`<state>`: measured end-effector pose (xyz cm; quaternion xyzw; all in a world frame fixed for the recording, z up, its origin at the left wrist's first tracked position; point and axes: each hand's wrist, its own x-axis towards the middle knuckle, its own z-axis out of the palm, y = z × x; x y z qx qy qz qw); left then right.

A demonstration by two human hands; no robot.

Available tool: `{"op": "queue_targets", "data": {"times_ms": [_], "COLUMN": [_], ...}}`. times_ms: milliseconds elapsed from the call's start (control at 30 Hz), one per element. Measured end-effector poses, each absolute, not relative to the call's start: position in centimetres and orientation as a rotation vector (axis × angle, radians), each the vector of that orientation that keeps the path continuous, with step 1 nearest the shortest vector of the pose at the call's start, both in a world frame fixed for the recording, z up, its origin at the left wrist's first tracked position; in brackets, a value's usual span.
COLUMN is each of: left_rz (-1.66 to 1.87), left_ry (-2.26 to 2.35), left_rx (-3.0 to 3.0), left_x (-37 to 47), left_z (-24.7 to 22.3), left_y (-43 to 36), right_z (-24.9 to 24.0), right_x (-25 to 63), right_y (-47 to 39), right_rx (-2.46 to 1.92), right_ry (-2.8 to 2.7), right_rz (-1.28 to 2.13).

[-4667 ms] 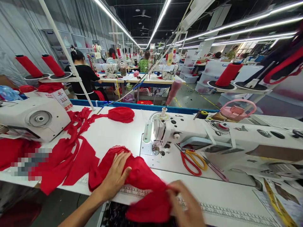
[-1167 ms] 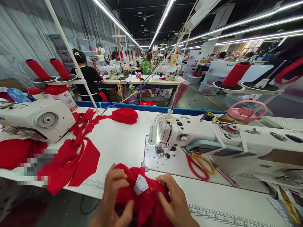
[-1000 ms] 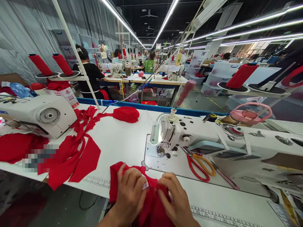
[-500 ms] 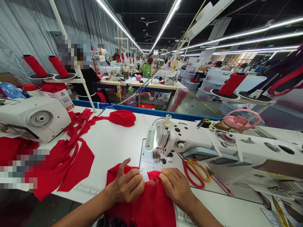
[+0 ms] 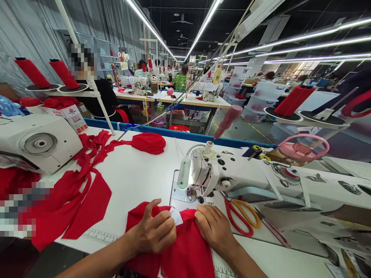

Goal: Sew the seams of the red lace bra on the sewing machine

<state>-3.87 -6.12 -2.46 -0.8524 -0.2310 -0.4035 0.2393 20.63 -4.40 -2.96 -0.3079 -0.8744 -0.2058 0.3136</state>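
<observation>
Red fabric (image 5: 188, 247) hangs over the table's front edge, just in front of the sewing machine (image 5: 203, 170). My left hand (image 5: 158, 227) pinches a small white label (image 5: 176, 216) against the fabric's upper edge, its index finger raised. Closed on the same edge, to the right of the label, is my right hand (image 5: 213, 227). The label and the fabric lie short of the presser foot (image 5: 191, 193), apart from it. Both sets of fingertips are partly hidden by the hands themselves.
Scissors (image 5: 239, 216) with red and orange handles and tweezers (image 5: 272, 226) lie right of my right hand. Red fabric pieces (image 5: 89, 208) spread on the left beside another machine (image 5: 40, 143). A pink-handled screwdriver (image 5: 228, 119) stands on the machine head. A co-worker (image 5: 101, 96) sits beyond.
The label has tilted and shows more of its white face. Both hands keep hold of the fabric in nearly the same place; the view has shifted slightly.
</observation>
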Motion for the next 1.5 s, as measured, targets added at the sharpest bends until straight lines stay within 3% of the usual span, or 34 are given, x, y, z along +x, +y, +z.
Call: {"op": "queue_targets", "data": {"times_ms": [433,733,900,1000,1200,1300,1500], "left_rz": [-1.167,-1.231,-1.250,-1.242,-1.199,-1.209,-1.270], "left_ry": [-0.529,-0.552,-0.544,-0.558,-0.581,-0.595,-0.574], "left_rx": [-2.343,-2.311,-2.312,-2.304,-2.324,-2.328,-2.314], "left_x": [-3.5,-3.2,-3.2,-3.2,-3.4,-3.6,-3.6], "left_z": [-2.4,-2.6,-2.6,-2.5,-2.6,-2.7,-2.3], "left_y": [-4.8,-5.0,-4.8,-4.8,-4.8,-4.9,-5.0], "right_z": [-1.8,-1.3,-1.0,1.3,11.2,11.2,2.9], "right_x": [21.7,31.8,31.9,29.3,24.2,24.7,30.5], "right_y": [-5.9,-8.3,-9.0,-9.3,-10.2,-10.2,-10.0], "right_rx": [-1.348,-1.734,-1.726,-1.575,-1.105,-1.364,-2.313], "right_ry": [-2.269,-1.930,-1.922,-1.991,-2.034,-2.164,-2.044], "right_rz": [-0.403,-0.711,-0.755,-0.733,-0.836,-0.844,-0.570]}}
